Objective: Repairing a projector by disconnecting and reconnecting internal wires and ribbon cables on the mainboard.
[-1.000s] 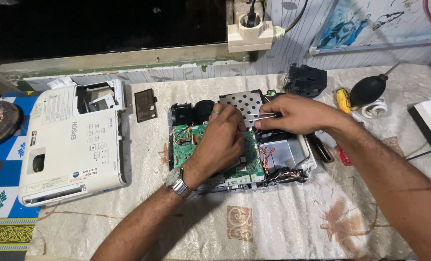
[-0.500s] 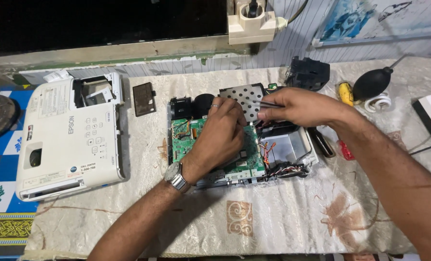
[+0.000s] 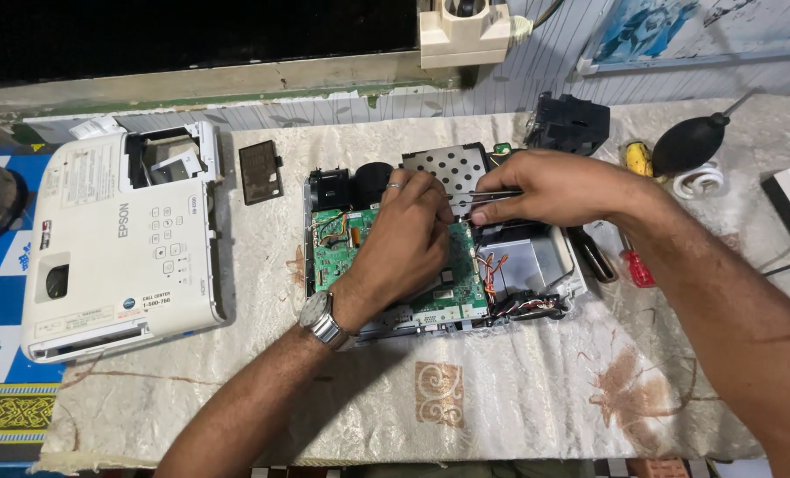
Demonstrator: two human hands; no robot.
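Patterned cream cloth covers the counter [image 3: 519, 398], which stands against a corrugated wall. On it the right hand [image 3: 550, 186] has its grip closed on slim metal tweezers [image 3: 484, 195], whose tips point left toward the left hand [image 3: 404, 243]. That hand lies palm down on the green circuit board [image 3: 333, 257], fingers curled at the board's upper edge; whether its grip pinches anything cannot be told. The board sits in the opened projector chassis [image 3: 537, 265], at the middle of the counter, with a perforated metal plate [image 3: 453, 168] at the back and red and black wires [image 3: 523, 301] at the right. A white projector cover [image 3: 120, 257] lies well to the left. A red-handled screwdriver [image 3: 636, 265] and a black air blower [image 3: 692, 142] lie to the right.
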